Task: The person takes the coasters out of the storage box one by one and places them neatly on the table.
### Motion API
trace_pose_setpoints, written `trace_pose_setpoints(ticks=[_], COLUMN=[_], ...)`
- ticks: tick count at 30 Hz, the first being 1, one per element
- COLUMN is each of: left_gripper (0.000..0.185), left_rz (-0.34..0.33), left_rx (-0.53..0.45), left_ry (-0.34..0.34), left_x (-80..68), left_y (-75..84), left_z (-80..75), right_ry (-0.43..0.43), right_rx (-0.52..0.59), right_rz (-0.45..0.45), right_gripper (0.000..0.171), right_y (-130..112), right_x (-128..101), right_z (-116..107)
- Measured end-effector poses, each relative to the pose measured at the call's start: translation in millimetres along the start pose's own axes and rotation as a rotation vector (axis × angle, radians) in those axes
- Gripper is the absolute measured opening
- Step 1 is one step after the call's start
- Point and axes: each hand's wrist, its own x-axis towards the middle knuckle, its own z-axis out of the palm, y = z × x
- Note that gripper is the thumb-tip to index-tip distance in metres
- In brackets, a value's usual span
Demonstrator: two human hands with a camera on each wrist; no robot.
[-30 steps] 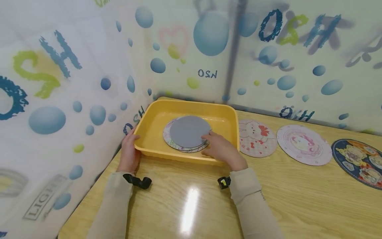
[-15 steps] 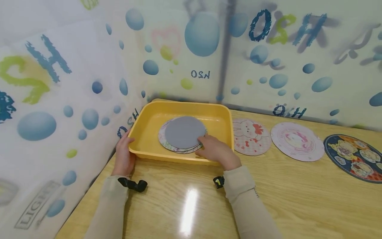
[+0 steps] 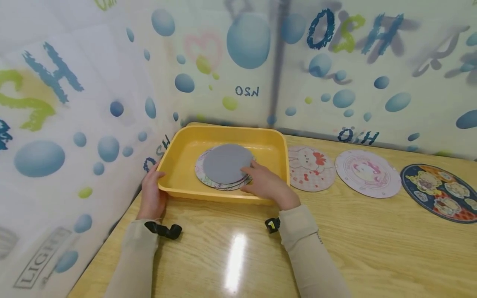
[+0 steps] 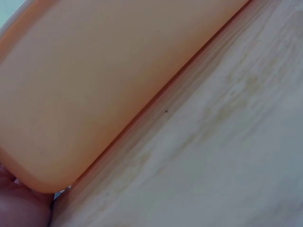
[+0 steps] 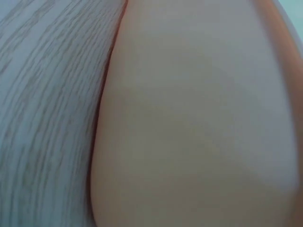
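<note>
A yellow plastic tray point(image 3: 179, 161) stands on the table near the corner of the patterned walls. Inside it lies a small stack of round mats, a plain grey one point(image 3: 227, 163) on top and a patterned one point(image 3: 201, 176) showing beneath at the left. My left hand point(image 3: 152, 192) grips the tray's front left corner, thumb over the rim; part of it also shows in the left wrist view. My right hand point(image 3: 266, 182) reaches over the front rim and holds the right edge of the grey mat, fingertips on its surface. The right wrist view shows only the tray's outer wall point(image 5: 189, 113) and table.
To the right of the tray, a rabbit-printed round mat point(image 3: 311, 169), a pink-and-white one point(image 3: 367, 174) and a dark blue one with food pictures point(image 3: 439, 192) lie in a row. The wood-grain table point(image 3: 208, 248) runs up to a printed wall sheet point(image 3: 238, 107) behind.
The head view has turned slightly right, so the scene sits farther left. Both hands keep their places at the tray and mats.
</note>
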Motion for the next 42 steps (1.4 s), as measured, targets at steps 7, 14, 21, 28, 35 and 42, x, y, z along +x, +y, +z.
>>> trace_pose_setpoints(ticks=[7,14,21,28,35,42], left_gripper=[0.050,0.049,0.047,0.046,0.046,0.046], left_rz=[-0.007,-0.005,0.006,-0.011,-0.014,-0.014], left_rx=[0.013,0.003,-0.016,-0.082,-0.080,-0.093], left_ry=[0.013,0.000,0.012,0.027,0.025,0.042], left_x=[0.1,1.7,2.1,1.5,1.8,2.3], left_y=[-0.9,0.2,0.1,-1.7,-2.7,-1.8], left_z=[-1.7,0.5,-0.3,-1.3,-1.7,-0.6], right_ry=[-0.002,0.040,-0.005,-0.108,-0.122,0.106], right_rx=[0.117,0.096,0.087,0.044,0.118,0.107], right_rz=[-0.051,-0.075,-0.098,-0.114,-0.076,0.023], right_gripper=[0.055,0.051,0.051,0.052,0.053,0.041], right_y=[-5,-8,-16,-23,-22,-20], right_x=[-1,-2,2,3,0,2], right_z=[1,2,6,16,17,13])
